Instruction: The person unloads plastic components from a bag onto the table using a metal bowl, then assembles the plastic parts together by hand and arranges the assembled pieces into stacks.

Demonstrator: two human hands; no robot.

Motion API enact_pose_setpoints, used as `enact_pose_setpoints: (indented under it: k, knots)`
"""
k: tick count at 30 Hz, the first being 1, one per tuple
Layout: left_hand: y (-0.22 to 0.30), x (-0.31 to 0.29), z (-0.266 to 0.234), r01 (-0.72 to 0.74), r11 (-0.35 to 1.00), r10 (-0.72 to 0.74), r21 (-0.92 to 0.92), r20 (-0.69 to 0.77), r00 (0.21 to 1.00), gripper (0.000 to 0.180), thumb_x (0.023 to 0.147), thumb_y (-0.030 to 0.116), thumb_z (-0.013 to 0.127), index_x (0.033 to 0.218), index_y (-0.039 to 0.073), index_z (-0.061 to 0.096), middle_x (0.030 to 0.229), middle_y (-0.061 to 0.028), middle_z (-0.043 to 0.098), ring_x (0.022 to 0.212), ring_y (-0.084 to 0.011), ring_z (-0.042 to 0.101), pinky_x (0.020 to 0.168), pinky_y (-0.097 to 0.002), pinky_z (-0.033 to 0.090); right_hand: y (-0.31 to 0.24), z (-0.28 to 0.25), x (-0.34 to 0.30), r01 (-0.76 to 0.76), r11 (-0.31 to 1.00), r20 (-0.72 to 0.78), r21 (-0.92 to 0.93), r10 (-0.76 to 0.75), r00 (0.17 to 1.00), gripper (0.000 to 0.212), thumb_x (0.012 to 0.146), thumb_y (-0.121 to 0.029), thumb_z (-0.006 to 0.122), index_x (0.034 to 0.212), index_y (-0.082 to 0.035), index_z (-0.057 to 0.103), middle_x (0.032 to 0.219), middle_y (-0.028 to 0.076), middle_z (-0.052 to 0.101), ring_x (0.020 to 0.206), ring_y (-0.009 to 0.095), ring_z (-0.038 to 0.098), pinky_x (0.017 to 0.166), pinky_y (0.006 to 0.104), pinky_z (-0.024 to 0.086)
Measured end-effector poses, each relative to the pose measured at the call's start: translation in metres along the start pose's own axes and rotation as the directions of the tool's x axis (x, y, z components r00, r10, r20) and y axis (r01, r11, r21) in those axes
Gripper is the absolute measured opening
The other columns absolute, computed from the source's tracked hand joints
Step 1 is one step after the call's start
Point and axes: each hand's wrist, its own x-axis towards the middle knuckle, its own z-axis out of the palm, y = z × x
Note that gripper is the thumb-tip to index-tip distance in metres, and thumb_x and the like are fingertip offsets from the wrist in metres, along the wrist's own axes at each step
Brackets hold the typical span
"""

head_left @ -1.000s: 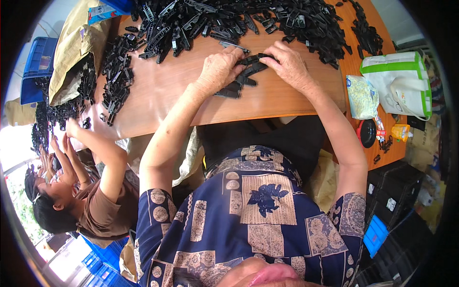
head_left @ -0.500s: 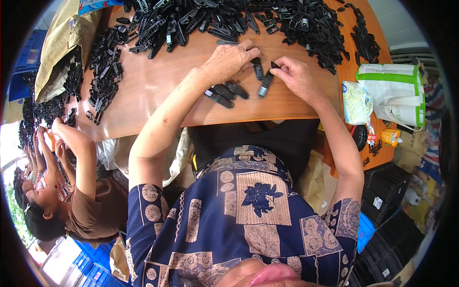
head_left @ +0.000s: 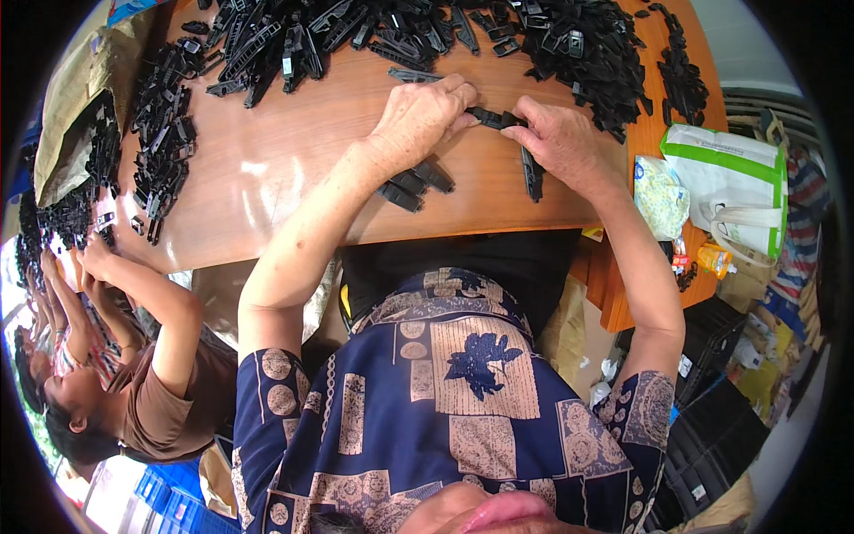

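My left hand (head_left: 429,117) is closed, its fingertips pinching one end of a small black plastic part (head_left: 487,117) just above the wooden table (head_left: 294,178). At the other end of that part, the thumb and forefinger of my right hand (head_left: 562,142) are pressed together on it. A second long, narrow black plastic part (head_left: 532,173) extends below my right hand; whether the hand grips it or it lies on the table, I cannot tell. Beside my left wrist, a few black plastic parts (head_left: 414,185) lie side by side, partly hidden by the forearm.
Large heaps of black plastic parts (head_left: 587,62) cover the far side, with another pile (head_left: 165,133) at left beside an opened sack (head_left: 76,133). A white-green bag (head_left: 725,178) and a patterned packet (head_left: 660,198) stand at right. A co-worker's arm (head_left: 147,285) reaches in from the left.
My hands have come together on one black part, which has swung from upright to nearly level. The long part by my right hand has moved rightward. The view has shifted slightly.
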Motion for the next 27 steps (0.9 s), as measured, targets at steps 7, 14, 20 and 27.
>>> enact_pose_setpoints:
  k: [7,14,20,27]
  knots:
    - [-0.004,0.002,0.003,-0.033,0.999,0.033,-0.019,-0.015,0.999,0.025,0.088,0.024,0.070,0.105,0.007,0.062,0.096,-0.0095,0.065,0.088,-0.0347,0.066,0.071,-0.0447,0.053,-0.006,0.008,0.021,0.090,0.995,0.010,0.044,-0.090,0.996,0.025,0.090,-0.027,0.069,0.094,-0.005,0.057,0.076,0.017,0.064,0.076,0.039,0.064,0.064,0.0481,0.049]
    - [0.000,-0.013,-0.016,-0.005,0.999,0.002,0.047,0.076,0.997,0.027,0.089,0.024,0.068,0.113,0.012,0.066,0.097,-0.0096,0.071,0.090,-0.0330,0.068,0.075,-0.0435,0.053,-0.004,-0.020,0.010,-0.155,0.965,0.170,0.211,0.120,0.978,0.028,0.094,-0.028,0.068,0.105,-0.004,0.060,0.075,0.017,0.062,0.069,0.032,0.063,0.065,0.0411,0.048]
    - [-0.010,-0.058,-0.052,0.076,0.996,-0.080,0.036,0.128,0.989,0.030,0.089,0.027,0.070,0.116,0.015,0.068,0.096,-0.0090,0.073,0.091,-0.0297,0.070,0.077,-0.0414,0.054,-0.015,0.021,-0.039,-0.213,0.900,0.048,0.380,0.211,0.976,0.035,0.099,-0.027,0.059,0.123,-0.002,0.055,0.084,0.022,0.068,0.079,0.035,0.070,0.072,0.0446,0.053]
    - [-0.032,-0.039,-0.067,0.156,0.969,-0.162,0.189,0.014,0.987,0.026,0.089,0.026,0.069,0.113,0.015,0.067,0.096,-0.0085,0.070,0.087,-0.0323,0.069,0.073,-0.0436,0.054,-0.011,0.000,0.012,0.111,0.956,-0.305,-0.271,-0.195,0.932,0.035,0.086,0.004,0.057,0.121,-0.002,0.056,0.101,0.015,0.060,0.086,0.028,0.067,0.078,0.0398,0.058]
